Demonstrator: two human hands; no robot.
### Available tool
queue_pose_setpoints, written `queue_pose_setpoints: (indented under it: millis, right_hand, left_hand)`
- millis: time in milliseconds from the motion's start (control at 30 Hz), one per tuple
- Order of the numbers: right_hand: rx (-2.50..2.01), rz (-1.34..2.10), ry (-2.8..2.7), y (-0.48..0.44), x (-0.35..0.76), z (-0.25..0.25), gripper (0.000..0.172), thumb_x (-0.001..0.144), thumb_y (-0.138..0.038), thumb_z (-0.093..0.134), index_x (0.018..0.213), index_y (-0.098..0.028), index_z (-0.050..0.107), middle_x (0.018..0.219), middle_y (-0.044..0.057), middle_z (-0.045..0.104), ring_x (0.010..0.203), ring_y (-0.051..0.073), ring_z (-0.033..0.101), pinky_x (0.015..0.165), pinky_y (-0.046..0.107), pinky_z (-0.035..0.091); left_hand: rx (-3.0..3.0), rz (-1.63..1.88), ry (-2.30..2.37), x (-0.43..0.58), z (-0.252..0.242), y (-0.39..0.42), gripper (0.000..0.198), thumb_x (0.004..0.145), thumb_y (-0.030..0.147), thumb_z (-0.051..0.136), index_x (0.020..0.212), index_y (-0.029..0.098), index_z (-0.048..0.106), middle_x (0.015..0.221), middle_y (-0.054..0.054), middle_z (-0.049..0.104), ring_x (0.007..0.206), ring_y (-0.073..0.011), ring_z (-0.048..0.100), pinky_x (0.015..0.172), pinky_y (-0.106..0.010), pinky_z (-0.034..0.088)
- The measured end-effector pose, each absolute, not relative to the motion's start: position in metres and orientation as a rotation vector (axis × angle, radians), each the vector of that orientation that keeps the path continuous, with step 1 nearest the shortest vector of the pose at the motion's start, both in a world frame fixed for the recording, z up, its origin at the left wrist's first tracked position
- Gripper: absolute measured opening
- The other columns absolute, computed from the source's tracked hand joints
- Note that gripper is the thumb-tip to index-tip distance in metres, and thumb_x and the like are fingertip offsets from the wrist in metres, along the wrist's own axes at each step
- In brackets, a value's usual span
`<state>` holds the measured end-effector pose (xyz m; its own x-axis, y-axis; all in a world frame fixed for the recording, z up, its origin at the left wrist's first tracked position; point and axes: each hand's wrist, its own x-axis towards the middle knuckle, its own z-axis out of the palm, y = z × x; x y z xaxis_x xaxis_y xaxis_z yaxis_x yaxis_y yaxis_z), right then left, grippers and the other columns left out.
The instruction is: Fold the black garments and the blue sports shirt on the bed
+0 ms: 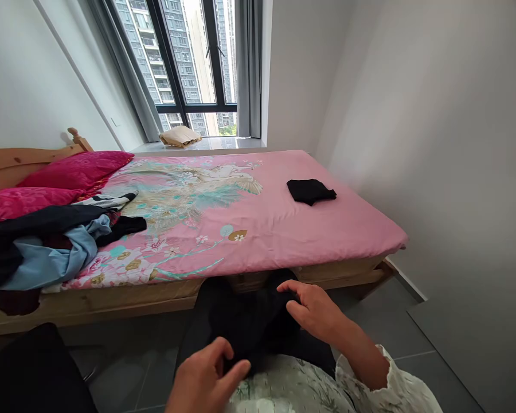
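Note:
My left hand (210, 376) hovers low over my lap, thumb and index finger apart, with nothing visible in it. Above my right knee is my right hand (316, 310), its fingers spread and holding nothing. Dark fabric (249, 321) covers my lap and thighs between the two hands; whether a separate black garment lies there I cannot tell. On the right part of the bed, a folded black garment (311, 191) rests flat. A heap of clothes with a light blue garment (64, 252) and black pieces lies at the bed's left end.
The bed's pink floral sheet (275, 241) spreads in front of my knees. Red pillows (77, 172) lean near the wooden headboard (21, 160). A beige folded item (179, 136) sits on the windowsill. A black chair-like object (38, 373) stands at lower left; a wall (434, 143) bounds the right.

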<state>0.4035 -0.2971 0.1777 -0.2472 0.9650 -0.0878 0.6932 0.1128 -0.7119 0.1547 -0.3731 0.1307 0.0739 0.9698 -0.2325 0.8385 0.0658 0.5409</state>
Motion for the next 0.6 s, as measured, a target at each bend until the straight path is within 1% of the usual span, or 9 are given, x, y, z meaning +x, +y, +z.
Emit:
queue_pose_setpoints:
  millis: [67,100,133,200,300,400,500,600]
  right_hand:
    - [-1.615,0.916,-1.984,-0.298,0.399,0.178,0.04,0.07,-0.019,0.044,0.105,-0.025,0.063,0.062,-0.002,0.061,0.06,0.014,0.053,0.059,0.023,0.036]
    - [-1.618,0.916,-1.976,-0.298,0.397,0.178,0.04,0.071,-0.019,0.044,0.106,-0.025,0.062,0.06,-0.003,0.06,0.06,0.014,0.053,0.059,0.024,0.035]
    - [-1.618,0.916,-1.971,-0.298,0.397,0.178,0.041,0.071,-0.019,0.044,0.107,-0.025,0.062,0.059,-0.003,0.058,0.059,0.014,0.052,0.059,0.024,0.035]
    - [-1.615,0.914,-1.97,-0.3,0.397,0.18,0.041,0.071,-0.019,0.044,0.108,-0.025,0.062,0.056,-0.004,0.055,0.057,0.014,0.049,0.058,0.024,0.034]
    - [-1.62,0.898,-1.97,-0.303,0.397,0.18,0.041,0.072,-0.019,0.043,0.107,-0.025,0.062,0.055,-0.005,0.052,0.055,0.013,0.046,0.058,0.024,0.033]
    - [-1.649,0.854,-1.958,-0.308,0.394,0.178,0.039,0.076,-0.021,0.04,0.109,-0.025,0.061,0.057,-0.004,0.054,0.055,0.014,0.048,0.059,0.025,0.034]
    - [-1.595,0.863,-1.96,-0.313,0.387,0.175,0.036,0.082,-0.024,0.037,0.109,-0.026,0.061,0.063,-0.003,0.059,0.058,0.014,0.051,0.062,0.026,0.035]
    - [-1.482,1.032,-1.91,-0.318,0.38,0.172,0.035,0.085,-0.026,0.037,0.113,-0.026,0.058,0.072,-0.002,0.062,0.062,0.014,0.053,0.062,0.025,0.038]
  left_hand:
    - [1.838,0.244,1.75,0.167,0.122,-0.378,0.027,0.076,0.05,0.055,0.084,0.025,0.061,0.064,0.002,0.062,0.062,-0.0171,0.056,0.058,-0.025,0.031]
    - [1.859,0.23,1.729,0.17,0.117,-0.378,0.022,0.078,0.045,0.053,0.083,0.025,0.062,0.066,0.001,0.063,0.064,-0.0175,0.057,0.058,-0.026,0.031]
    - [1.87,0.23,1.703,0.172,0.113,-0.378,0.02,0.08,0.04,0.05,0.08,0.024,0.061,0.067,0.0,0.063,0.065,-0.0172,0.057,0.059,-0.026,0.03]
    - [1.846,0.272,1.655,0.171,0.109,-0.374,0.024,0.083,0.036,0.043,0.071,0.022,0.058,0.065,0.0,0.06,0.062,-0.0154,0.054,0.058,-0.026,0.029]
    - [1.691,0.436,1.597,0.165,0.114,-0.369,0.029,0.084,0.041,0.043,0.066,0.02,0.05,0.061,0.003,0.048,0.058,-0.0126,0.044,0.056,-0.024,0.028]
    - [1.453,0.581,1.426,0.168,0.125,-0.365,0.033,0.083,0.048,0.044,0.066,0.02,0.045,0.061,0.005,0.04,0.057,-0.0107,0.036,0.054,-0.023,0.028]
    - [1.35,0.693,1.245,0.181,0.131,-0.36,0.034,0.084,0.05,0.045,0.07,0.019,0.047,0.065,0.004,0.041,0.06,-0.0101,0.035,0.056,-0.022,0.031]
    - [1.384,0.867,1.237,0.196,0.127,-0.353,0.031,0.086,0.048,0.045,0.074,0.019,0.049,0.07,0.003,0.047,0.065,-0.0106,0.04,0.061,-0.022,0.037]
